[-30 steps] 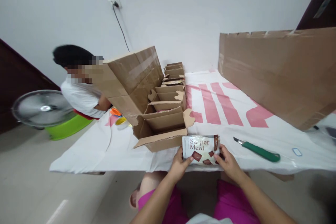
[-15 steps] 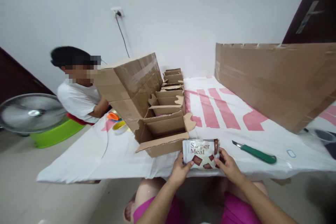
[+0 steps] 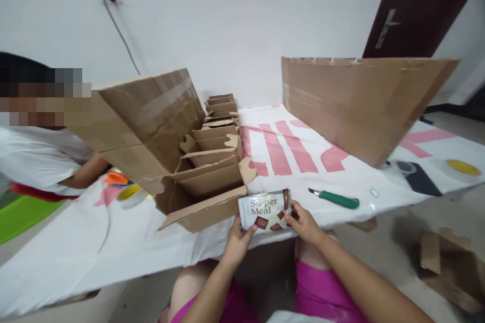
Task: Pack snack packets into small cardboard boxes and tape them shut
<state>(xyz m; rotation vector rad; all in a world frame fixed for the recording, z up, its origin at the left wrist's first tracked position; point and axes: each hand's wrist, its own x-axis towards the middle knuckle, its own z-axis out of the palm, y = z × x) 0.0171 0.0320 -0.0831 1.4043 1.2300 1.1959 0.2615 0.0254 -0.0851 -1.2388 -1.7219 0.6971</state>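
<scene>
At the edge of a cloth-draped table, a packet lettered "Su-per Meal" is grasped at its two ends by a left hand and a right hand, thumbs in front; print on its brown corner band is too small to read. It is held just beside an open carton, nearest in a row of cartons running toward the wall. A tall cardboard box stands between the row and a co-worker; a large cardboard panel blocks the right side. A green utility knife, blade out, lies near the right hand. Compared with half a second earlier, the view has swung right, revealing a floor carton; both hands keep their hold.
</scene>
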